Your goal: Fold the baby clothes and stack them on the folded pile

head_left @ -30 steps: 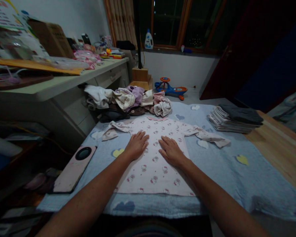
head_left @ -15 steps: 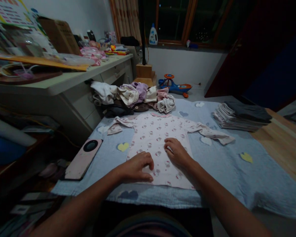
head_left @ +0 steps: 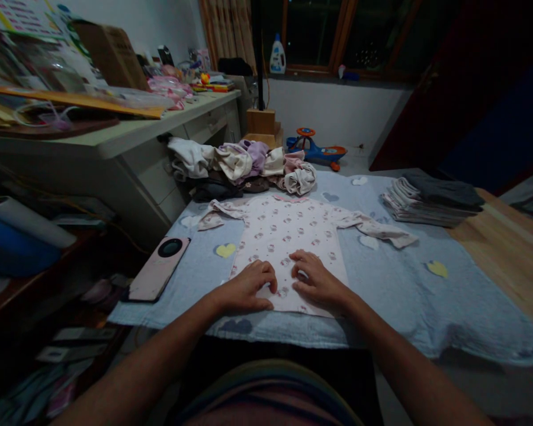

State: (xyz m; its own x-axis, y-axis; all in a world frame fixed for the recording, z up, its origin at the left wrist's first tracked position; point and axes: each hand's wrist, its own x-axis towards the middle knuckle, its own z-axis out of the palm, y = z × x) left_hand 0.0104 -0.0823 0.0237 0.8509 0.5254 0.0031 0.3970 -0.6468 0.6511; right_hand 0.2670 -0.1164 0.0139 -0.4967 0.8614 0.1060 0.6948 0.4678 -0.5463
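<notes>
A small white long-sleeved shirt (head_left: 288, 228) with a pink print lies flat, front up, sleeves spread, on a light blue blanket (head_left: 395, 284). My left hand (head_left: 246, 287) rests palm down on the shirt's lower left part, close to the hem, fingers slightly bent. My right hand (head_left: 317, 283) lies beside it on the lower right part, fingers also bent and pressing on the cloth. The two hands almost touch at the fingertips. Neither hand lifts the fabric.
A pink phone (head_left: 160, 269) lies on the blanket's left edge. A pile of loose clothes (head_left: 244, 165) sits behind the shirt; a stack of folded clothes (head_left: 435, 201) is at the right on the wooden table (head_left: 506, 248). A cluttered desk (head_left: 128, 133) stands left, a toy car (head_left: 317, 148) on the floor beyond.
Both hands have slid from the shirt's chest down toward me to its lower hem, the left first, then the right. Their fingers went from flat to slightly bent.
</notes>
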